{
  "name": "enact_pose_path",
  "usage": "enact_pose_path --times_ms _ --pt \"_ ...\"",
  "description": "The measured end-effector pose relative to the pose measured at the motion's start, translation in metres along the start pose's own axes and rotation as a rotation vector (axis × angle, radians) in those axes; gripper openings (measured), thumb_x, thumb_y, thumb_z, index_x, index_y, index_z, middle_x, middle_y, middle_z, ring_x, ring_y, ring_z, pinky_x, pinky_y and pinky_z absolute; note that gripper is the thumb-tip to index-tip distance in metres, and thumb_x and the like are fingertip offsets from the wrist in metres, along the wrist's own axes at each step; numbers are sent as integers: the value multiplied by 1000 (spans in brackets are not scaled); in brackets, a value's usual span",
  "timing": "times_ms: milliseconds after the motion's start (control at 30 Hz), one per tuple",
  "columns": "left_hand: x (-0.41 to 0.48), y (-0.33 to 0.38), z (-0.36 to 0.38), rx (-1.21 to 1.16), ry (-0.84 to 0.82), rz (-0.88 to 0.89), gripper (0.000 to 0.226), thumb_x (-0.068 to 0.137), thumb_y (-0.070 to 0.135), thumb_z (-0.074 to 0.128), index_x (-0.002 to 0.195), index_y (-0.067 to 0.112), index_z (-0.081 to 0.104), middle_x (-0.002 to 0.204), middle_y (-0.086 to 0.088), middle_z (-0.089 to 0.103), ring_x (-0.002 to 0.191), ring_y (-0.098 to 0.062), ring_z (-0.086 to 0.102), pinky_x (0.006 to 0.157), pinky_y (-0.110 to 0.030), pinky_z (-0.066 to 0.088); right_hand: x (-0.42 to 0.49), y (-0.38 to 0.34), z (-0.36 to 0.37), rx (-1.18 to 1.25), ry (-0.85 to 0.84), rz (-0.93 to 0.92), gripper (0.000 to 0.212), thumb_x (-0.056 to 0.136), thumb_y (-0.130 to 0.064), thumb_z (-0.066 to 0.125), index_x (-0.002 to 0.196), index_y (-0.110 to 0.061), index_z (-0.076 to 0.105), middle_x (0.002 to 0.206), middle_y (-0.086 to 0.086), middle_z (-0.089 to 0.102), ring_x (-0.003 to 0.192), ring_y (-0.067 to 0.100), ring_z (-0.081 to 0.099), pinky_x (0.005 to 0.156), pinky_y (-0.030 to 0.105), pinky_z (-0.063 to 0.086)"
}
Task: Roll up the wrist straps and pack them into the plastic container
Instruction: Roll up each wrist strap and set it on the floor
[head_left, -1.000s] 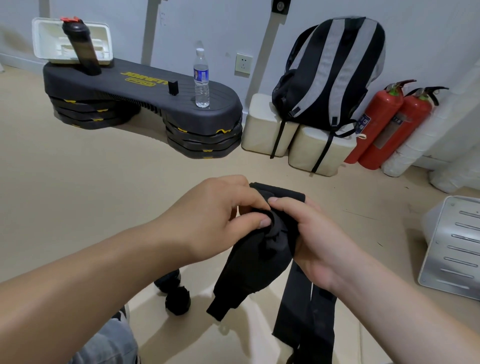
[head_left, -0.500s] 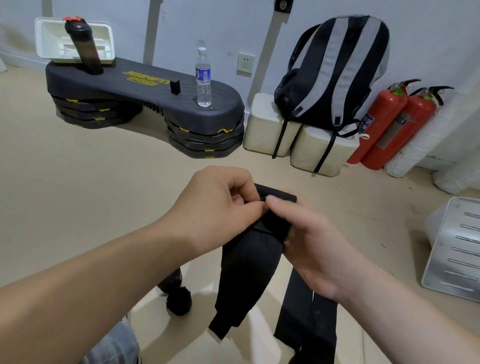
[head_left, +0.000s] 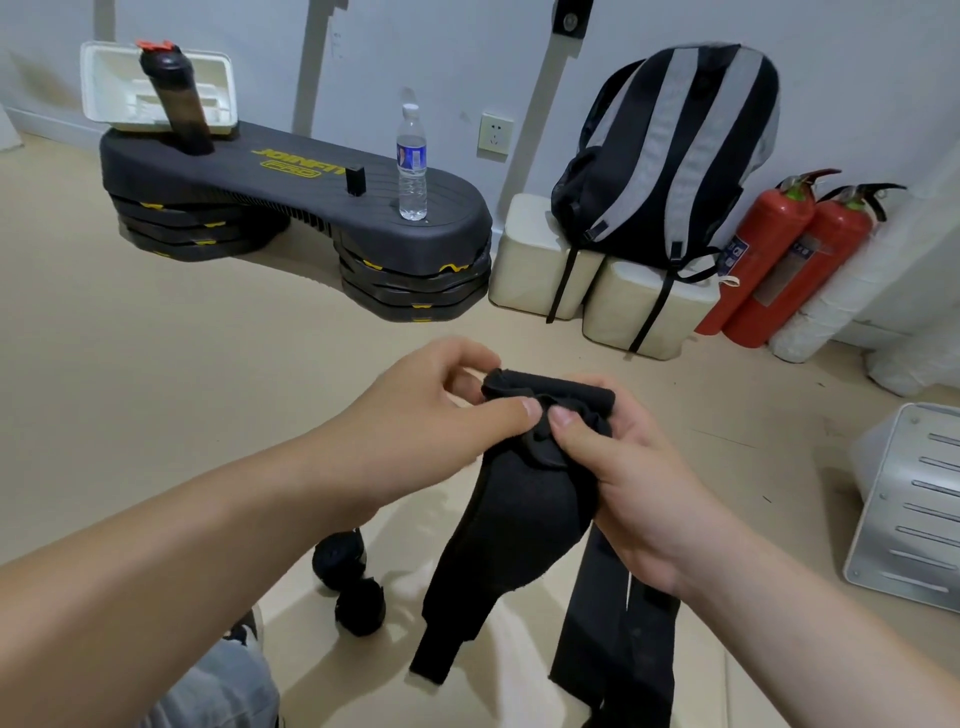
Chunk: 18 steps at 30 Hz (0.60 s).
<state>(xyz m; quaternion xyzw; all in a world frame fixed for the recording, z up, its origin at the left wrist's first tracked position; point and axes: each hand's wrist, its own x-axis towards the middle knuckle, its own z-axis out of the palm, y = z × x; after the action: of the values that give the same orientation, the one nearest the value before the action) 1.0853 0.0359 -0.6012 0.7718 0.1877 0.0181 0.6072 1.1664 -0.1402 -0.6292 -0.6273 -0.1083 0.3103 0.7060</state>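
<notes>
both hands, your left hand (head_left: 441, 415) and right hand (head_left: 628, 467), pinch the top of a black wrist strap (head_left: 519, 504) at frame centre, roll barely begun, tail hanging. two rolled straps (head_left: 341, 564) lie lower centre, seemingly not yet packed.

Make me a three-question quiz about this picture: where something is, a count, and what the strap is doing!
1. Where is the water bottle?
A) on a chair
B) on the black step platform
C) in a sink
2. How many red fire extinguishers?
A) one
B) two
C) four
3. The black wrist strap is:
A) mostly hanging loose
B) rolled into a ball
C) lying in a box
Answers: 1 B, it stands on the platform. 2 B, two lean at the wall. 3 A, left hand and right hand pinch its top; the rest dangles.
</notes>
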Motion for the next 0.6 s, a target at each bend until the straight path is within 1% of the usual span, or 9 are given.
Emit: enact_pose_path --times_ms 67,100,167,233,300,400,500,567,600 --pt "-4 1 4 -90 -144 -44 19 97 30 72 114 24 71 94 1 76 85 -11 74 82 -37 65 -1 1 3 -1 -9 -25 10 103 -8 61 108 -15 67 119 27 72 106 33 74 101 51 57" --pt "-6 1 6 -117 -169 -47 15 100 26 68 114 21 71 92 -6 76 85 -15 73 85 -43 64 0 2 3 -19 -4 -44 14 103 -7 61 105 -19 68 117 24 73 105 32 73 99 49 58" --pt "-7 1 8 -109 -153 -32 12 103 19 64 112 19 71 96 -24 74 82 -23 70 89 -53 61 0 3 2 -117 22 -93 23 104 -5 60 99 -26 69 105 11 76 99 24 72 92 41 60" --pt "-6 2 9 -94 -124 -18 15 103 15 63 111 23 72 96 -28 73 76 -22 69 83 -51 63 0 2 2 -180 20 -111 19 104 -6 60 104 -23 67 98 3 75 95 19 71 90 40 59" --pt "-5 2 9 -82 -101 12 21 102 10 62 109 25 74 87 -23 73 69 -18 69 69 -41 64 -1 1 3 -152 1 -72 11 105 -8 60 113 -14 63 100 6 75 97 21 71 95 45 58" --pt "-3 -1 10 -67 -81 49 22 101 7 60 104 22 75 71 -17 70 63 -18 65 62 -36 57 -3 -2 5 -133 -34 -27 12 104 -14 62 116 -12 61 99 5 74 97 18 71 95 44 57" --pt "0 -7 10 7 -23 71 21 102 8 61 100 25 73 48 9 52 47 -8 46 53 -22 41 -4 -5 3 -238 -93 -37 22 96 -27 67 116 -20 61 95 -4 71 93 10 67 90 35 52" --pt "-1 -8 11 28 4 86 19 103 6 61 101 22 71 42 15 45 39 -2 37 44 -13 31 -4 -7 1 -325 -118 -52 24 89 -33 58 112 -29 62 93 -8 68 91 8 63 89 37 50" --pt "-2 -8 11 35 15 102 18 103 5 60 103 20 70 40 16 45 37 -2 37 42 -11 28 -4 -8 0 -374 -129 -77 20 92 -33 56 111 -33 62 89 -13 66 87 5 60 86 33 49"
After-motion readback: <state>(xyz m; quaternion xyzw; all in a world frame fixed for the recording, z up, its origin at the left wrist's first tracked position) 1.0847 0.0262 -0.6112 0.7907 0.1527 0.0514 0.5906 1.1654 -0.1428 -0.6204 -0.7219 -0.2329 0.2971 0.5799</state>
